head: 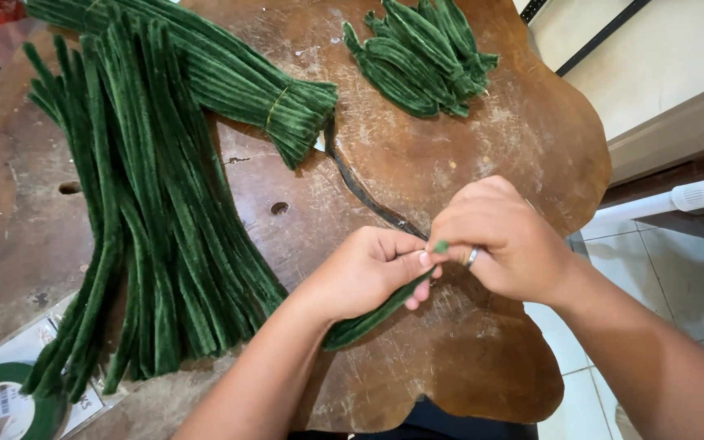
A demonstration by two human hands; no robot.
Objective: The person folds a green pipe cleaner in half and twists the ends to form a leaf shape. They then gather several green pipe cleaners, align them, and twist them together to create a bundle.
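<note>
Fingers of left hand (pixel 368 273) and right hand (pixel 503 240) pinch shut on green chenille stem (pixel 372 316), centre frame above wooden table (pixel 466 155). Likely light, fuzzy, bendable; best gripped near tip.

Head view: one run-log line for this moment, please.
left hand: pinching folded green pipe cleaner | right hand: gripping its tip | loose green stems: left on wooden table | folded pieces: far edge
</note>
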